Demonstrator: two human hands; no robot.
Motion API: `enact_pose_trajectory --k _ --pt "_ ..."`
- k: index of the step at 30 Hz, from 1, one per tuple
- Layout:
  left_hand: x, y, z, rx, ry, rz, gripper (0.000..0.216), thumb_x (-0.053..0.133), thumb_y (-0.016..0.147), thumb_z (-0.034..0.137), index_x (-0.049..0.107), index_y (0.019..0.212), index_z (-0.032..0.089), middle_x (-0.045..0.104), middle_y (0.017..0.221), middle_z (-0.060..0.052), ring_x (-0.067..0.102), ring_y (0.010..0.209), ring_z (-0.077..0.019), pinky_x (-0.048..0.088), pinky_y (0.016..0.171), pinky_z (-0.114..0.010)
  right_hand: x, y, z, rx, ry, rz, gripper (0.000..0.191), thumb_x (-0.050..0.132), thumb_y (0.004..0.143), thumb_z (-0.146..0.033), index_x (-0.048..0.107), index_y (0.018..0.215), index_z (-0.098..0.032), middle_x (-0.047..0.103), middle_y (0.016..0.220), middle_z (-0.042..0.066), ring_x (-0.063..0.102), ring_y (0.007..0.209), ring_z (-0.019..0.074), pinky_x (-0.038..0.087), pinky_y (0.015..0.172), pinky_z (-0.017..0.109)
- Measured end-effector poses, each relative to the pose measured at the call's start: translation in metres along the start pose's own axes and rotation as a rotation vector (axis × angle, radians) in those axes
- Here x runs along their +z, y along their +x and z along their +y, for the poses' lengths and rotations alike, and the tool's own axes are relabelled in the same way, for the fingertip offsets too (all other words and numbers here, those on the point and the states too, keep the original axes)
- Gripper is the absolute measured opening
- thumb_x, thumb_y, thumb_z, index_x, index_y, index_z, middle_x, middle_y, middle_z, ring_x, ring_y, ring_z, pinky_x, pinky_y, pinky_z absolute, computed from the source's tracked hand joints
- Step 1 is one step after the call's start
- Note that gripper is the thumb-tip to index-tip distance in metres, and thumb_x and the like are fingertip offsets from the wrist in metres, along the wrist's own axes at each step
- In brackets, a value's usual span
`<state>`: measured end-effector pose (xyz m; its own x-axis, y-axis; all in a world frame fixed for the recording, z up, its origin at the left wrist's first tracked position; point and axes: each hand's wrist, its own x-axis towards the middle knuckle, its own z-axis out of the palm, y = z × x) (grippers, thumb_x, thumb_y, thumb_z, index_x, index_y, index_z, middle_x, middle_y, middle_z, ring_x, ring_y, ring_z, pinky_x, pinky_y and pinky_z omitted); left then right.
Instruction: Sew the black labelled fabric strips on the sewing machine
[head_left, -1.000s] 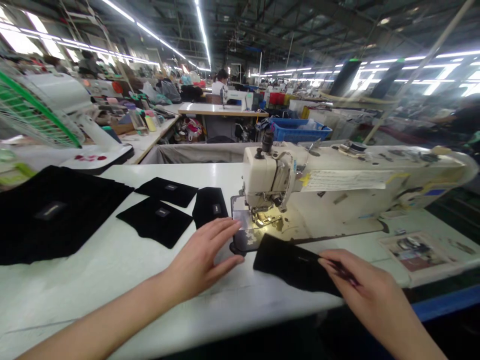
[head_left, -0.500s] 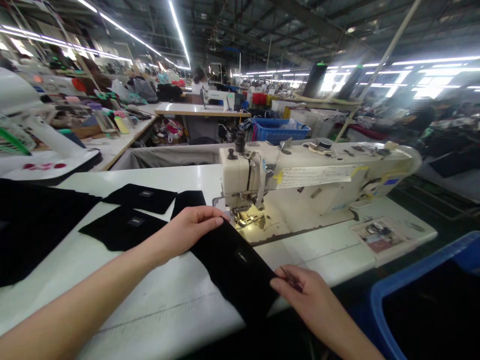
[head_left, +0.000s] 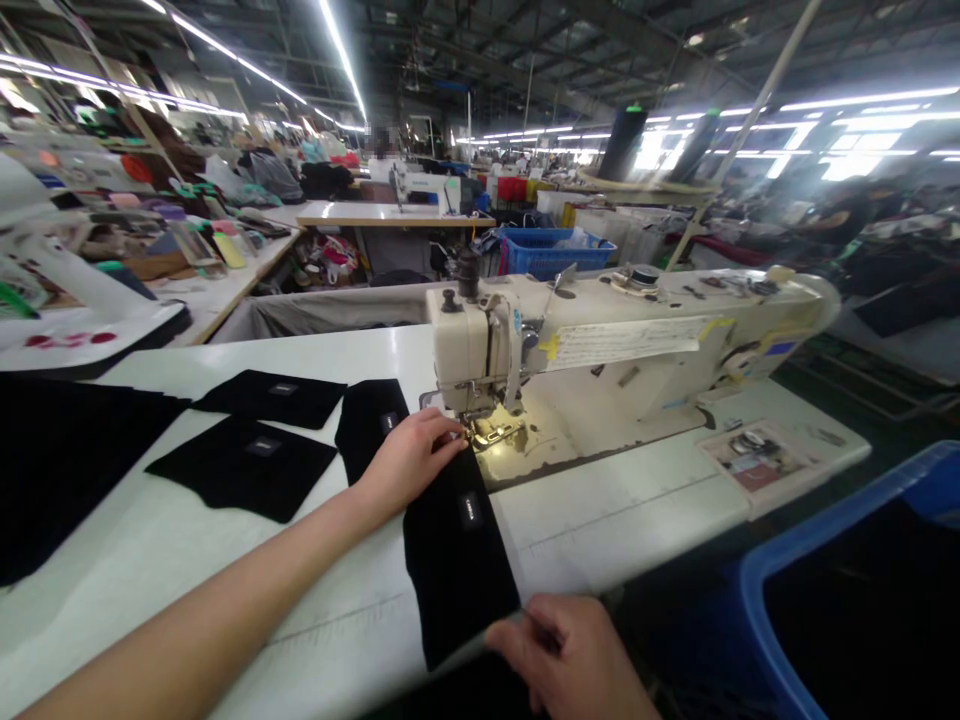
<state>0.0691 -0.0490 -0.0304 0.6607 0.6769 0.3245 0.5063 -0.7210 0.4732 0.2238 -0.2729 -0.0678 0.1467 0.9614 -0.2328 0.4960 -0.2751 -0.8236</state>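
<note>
Just before the metal presser foot (head_left: 491,433) of the cream sewing machine (head_left: 600,360), the left hand (head_left: 409,460) pins the far edge of a black labelled fabric panel (head_left: 457,560). At six o'clock the right hand (head_left: 562,645) has its grip pinched on the near edge. Aligning, seemingly; stitching needs that edge square.

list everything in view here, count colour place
sewing machine: 1, cream, middle of the table
table: 1, white, underneath
labelled fabric piece: 1, black, in front of the needle
cut pieces: 3, black, left of the machine
fabric stack: 1, black, far left
parts tray: 1, pale, table's right end
bin: 1, blue, lower right
left hand: rests on the labelled fabric piece's far end
right hand: holds its near corner
</note>
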Motion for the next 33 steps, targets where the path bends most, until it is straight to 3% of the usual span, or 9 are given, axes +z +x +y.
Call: enact_pose_trajectory --k 2,4,7,17,33 --pt "-0.003 -0.005 0.002 0.060 0.085 0.029 0.022 0.054 0.098 0.028 0.073 0.098 0.017 0.068 0.096 -0.009 0.066 0.089 -0.0231 0.056 0.084 -0.040 -0.009 0.000 0.006 -0.267 -0.182 0.134 0.037 0.065 0.091 -0.051 0.065 0.073 -0.018 0.065 0.063 0.002 0.061 0.055 0.0149 0.046 0.051 0.023" --pt "-0.005 -0.013 0.006 0.156 0.199 0.028 0.026 0.050 0.101 0.026 0.073 0.102 0.016 0.068 0.099 -0.010 0.064 0.093 -0.0255 0.055 0.085 -0.043 -0.018 0.002 0.010 -0.566 -0.286 0.214 0.027 0.056 0.098 -0.041 0.069 0.097 -0.017 0.073 0.090 0.008 0.069 0.070 0.0175 0.053 0.060 0.025" --pt "-0.005 -0.022 0.008 0.280 0.282 -0.010 0.028 0.046 0.102 0.023 0.073 0.109 0.017 0.068 0.105 -0.011 0.062 0.096 -0.0258 0.056 0.086 -0.043 -0.027 0.008 0.010 -0.790 -0.382 0.217 0.026 0.043 0.104 -0.025 0.066 0.116 -0.018 0.072 0.116 0.011 0.073 0.085 0.0185 0.059 0.071 0.027" --pt "-0.004 -0.012 -0.005 0.354 0.158 -0.053 0.030 0.045 0.102 0.021 0.071 0.114 0.013 0.068 0.111 -0.012 0.063 0.103 -0.0241 0.057 0.092 -0.043 -0.028 0.018 -0.003 -0.913 -0.448 0.219 0.029 0.039 0.107 -0.024 0.066 0.111 -0.014 0.075 0.106 0.011 0.074 0.082 0.0185 0.059 0.066 0.026" --pt "-0.003 -0.011 -0.009 0.367 0.126 -0.023 0.028 0.049 0.100 0.020 0.073 0.112 0.016 0.069 0.111 -0.012 0.064 0.104 -0.0238 0.057 0.094 -0.042 -0.025 0.019 -0.002 -0.918 -0.454 0.270 0.026 0.041 0.106 -0.021 0.066 0.108 -0.015 0.076 0.106 0.009 0.074 0.077 0.0183 0.057 0.059 0.027"
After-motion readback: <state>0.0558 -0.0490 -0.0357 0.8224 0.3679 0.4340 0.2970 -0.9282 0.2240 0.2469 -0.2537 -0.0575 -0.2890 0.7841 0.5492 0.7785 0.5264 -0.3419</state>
